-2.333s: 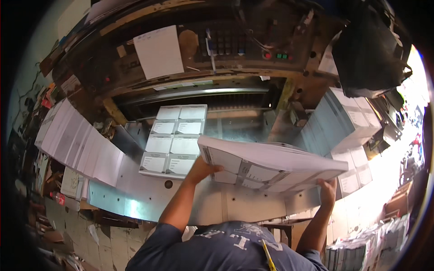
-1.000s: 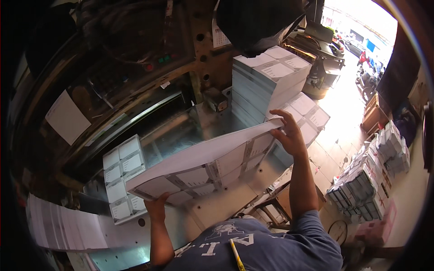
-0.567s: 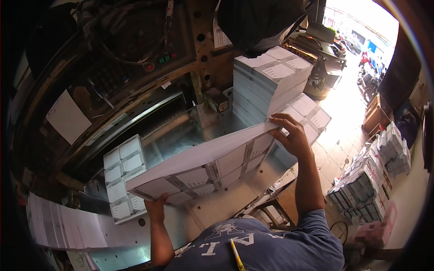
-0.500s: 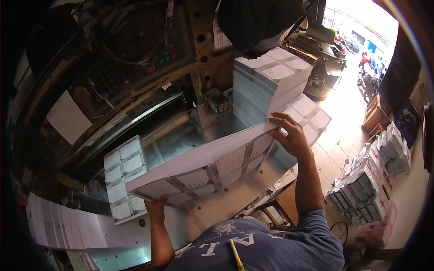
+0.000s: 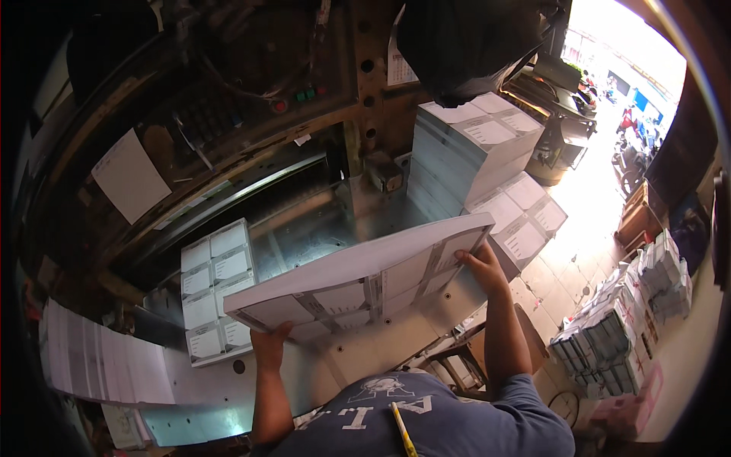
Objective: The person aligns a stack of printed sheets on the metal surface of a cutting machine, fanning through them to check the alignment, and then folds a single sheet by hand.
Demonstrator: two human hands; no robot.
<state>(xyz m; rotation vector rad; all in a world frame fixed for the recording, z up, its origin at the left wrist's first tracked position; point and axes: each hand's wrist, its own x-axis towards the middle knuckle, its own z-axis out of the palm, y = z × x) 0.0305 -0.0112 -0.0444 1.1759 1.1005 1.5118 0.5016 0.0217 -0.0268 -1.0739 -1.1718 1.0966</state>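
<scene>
A thick stack of printed paper sheets (image 5: 346, 298) is tilted up over the metal table, its printed face toward me and its long white edge on top. My left hand (image 5: 269, 344) grips the lower left corner, thumb on the printed side. At the right end, my right hand (image 5: 485, 268) holds the stack with its thumb on the printed face; the fingers behind are hidden. Flat on the table to the left lies another stack of printed sheets (image 5: 218, 293). Beyond my right hand rises a tall pile of printed sheets (image 5: 472, 145), with a lower pile (image 5: 521, 217) beside it.
A machine panel with buttons (image 5: 280, 105) and a loose white sheet (image 5: 131, 177) stands behind the metal table (image 5: 316, 228). Fanned paper (image 5: 103, 354) lies at the left. Bundled printed stacks (image 5: 601, 327) and a pink crate (image 5: 628, 407) sit on the floor at right.
My right hand has moved down from the stack's upper right corner to grip its right end, thumb now on the printed face. My left hand keeps its hold. The view has shifted slightly.
</scene>
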